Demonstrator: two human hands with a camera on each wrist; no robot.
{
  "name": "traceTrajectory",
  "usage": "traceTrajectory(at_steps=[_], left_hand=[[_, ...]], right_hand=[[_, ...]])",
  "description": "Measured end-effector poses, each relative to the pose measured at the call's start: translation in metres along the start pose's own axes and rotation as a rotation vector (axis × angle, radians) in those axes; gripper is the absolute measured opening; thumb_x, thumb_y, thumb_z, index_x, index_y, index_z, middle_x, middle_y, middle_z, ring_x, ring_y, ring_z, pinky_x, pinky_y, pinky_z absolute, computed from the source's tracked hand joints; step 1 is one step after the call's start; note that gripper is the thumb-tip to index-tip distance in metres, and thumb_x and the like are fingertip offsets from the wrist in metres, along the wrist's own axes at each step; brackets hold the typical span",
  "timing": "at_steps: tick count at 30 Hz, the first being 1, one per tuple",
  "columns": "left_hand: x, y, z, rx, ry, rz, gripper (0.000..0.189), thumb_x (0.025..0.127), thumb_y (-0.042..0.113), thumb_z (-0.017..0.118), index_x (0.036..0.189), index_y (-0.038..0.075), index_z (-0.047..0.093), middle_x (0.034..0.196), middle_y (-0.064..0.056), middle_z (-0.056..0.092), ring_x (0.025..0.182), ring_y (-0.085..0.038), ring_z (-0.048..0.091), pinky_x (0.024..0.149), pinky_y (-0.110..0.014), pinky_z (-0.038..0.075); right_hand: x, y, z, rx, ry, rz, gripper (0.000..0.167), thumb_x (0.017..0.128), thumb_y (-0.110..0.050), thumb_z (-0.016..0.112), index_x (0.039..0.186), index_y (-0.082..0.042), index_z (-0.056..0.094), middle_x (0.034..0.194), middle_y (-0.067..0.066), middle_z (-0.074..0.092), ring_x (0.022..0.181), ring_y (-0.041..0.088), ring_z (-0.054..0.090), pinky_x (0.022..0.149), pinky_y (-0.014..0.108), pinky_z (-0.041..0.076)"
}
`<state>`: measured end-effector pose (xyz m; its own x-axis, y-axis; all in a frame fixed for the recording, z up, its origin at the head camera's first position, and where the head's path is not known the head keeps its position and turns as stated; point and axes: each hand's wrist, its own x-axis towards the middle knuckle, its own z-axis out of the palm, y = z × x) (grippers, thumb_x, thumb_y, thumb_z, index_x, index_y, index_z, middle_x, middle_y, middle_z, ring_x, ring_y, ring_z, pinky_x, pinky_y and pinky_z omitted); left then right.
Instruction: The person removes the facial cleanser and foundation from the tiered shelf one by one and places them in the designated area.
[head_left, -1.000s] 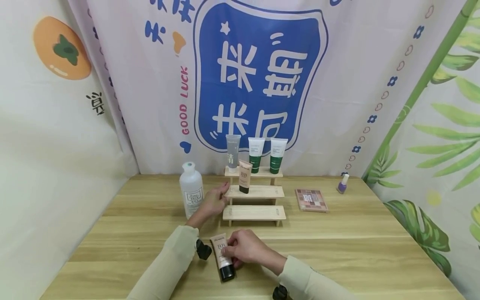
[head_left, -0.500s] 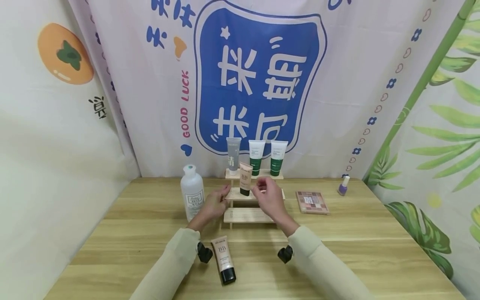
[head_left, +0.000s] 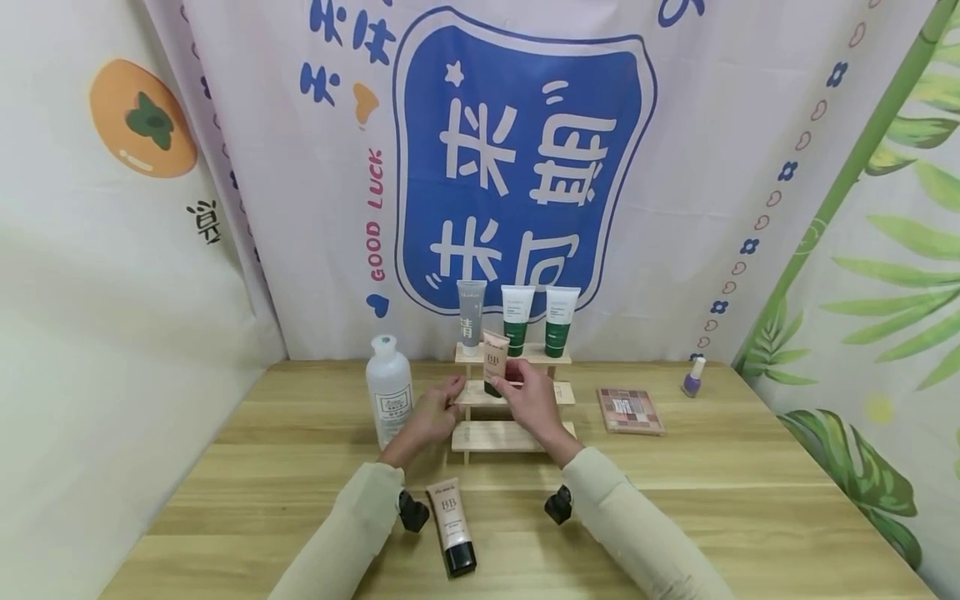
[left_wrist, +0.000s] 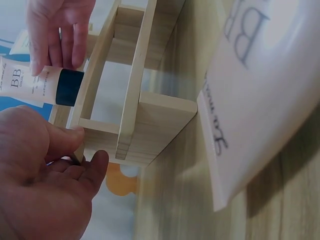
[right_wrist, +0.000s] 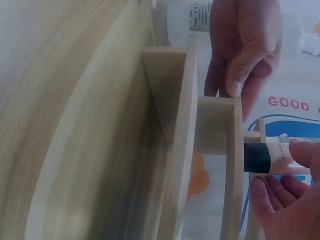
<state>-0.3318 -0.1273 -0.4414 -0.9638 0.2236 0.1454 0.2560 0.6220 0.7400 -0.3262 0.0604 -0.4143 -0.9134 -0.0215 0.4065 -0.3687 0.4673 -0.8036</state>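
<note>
A three-step wooden stand (head_left: 498, 437) is on the table. My left hand (head_left: 437, 412) pinches the left end of its middle step between thumb and fingers, as the left wrist view confirms. On that step a small beige BB cream tube (head_left: 494, 357) stands upright on its black cap (right_wrist: 256, 157). My right hand (head_left: 534, 402) grips this tube from the right, its thumb on the front and fingers curled at the side. A second, larger BB cream tube (head_left: 452, 517) lies on the table between my forearms.
The top step bears a grey tube (head_left: 470, 317) and two white-and-green tubes (head_left: 517, 317). A white bottle (head_left: 389, 392) stands left of the stand, close to my left hand. To the right are a makeup palette (head_left: 630, 411) and a purple nail polish bottle (head_left: 693, 379).
My right hand let go of the lying BB cream tube, moved up to the stand and took hold of the small tube. The left hand stays on the stand.
</note>
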Motion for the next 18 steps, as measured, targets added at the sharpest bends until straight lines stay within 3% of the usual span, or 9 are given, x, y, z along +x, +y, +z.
traceTrajectory(at_steps=[10, 14, 18], left_hand=[[-0.002, -0.001, 0.002, 0.017, 0.008, 0.023, 0.056, 0.095, 0.008, 0.059, 0.147, 0.009, 0.039, 0.158, -0.008, 0.030, 0.142, -0.036, 0.032, 0.116, -0.048, 0.028], [-0.002, -0.003, 0.003, 0.035, 0.009, 0.038, 0.056, 0.095, 0.009, 0.059, 0.147, 0.009, 0.040, 0.157, -0.009, 0.031, 0.141, -0.037, 0.033, 0.115, -0.049, 0.030], [-0.001, -0.002, 0.003, 0.037, 0.019, 0.042, 0.055, 0.095, 0.010, 0.060, 0.147, 0.010, 0.041, 0.157, -0.008, 0.032, 0.141, -0.037, 0.034, 0.115, -0.049, 0.031]], right_hand=[[-0.002, 0.006, 0.006, -0.009, 0.064, -0.044, 0.023, 0.091, -0.018, 0.070, 0.110, -0.004, 0.068, 0.105, 0.012, 0.072, 0.096, 0.024, 0.069, 0.082, 0.038, 0.059], [-0.011, 0.006, 0.006, 0.012, 0.109, -0.047, 0.022, 0.090, -0.020, 0.071, 0.107, -0.006, 0.069, 0.101, 0.008, 0.072, 0.093, 0.021, 0.069, 0.079, 0.037, 0.059], [-0.023, 0.002, -0.002, 0.044, 0.097, -0.059, 0.023, 0.091, -0.024, 0.070, 0.107, -0.008, 0.069, 0.099, 0.006, 0.072, 0.090, 0.018, 0.068, 0.076, 0.033, 0.059]])
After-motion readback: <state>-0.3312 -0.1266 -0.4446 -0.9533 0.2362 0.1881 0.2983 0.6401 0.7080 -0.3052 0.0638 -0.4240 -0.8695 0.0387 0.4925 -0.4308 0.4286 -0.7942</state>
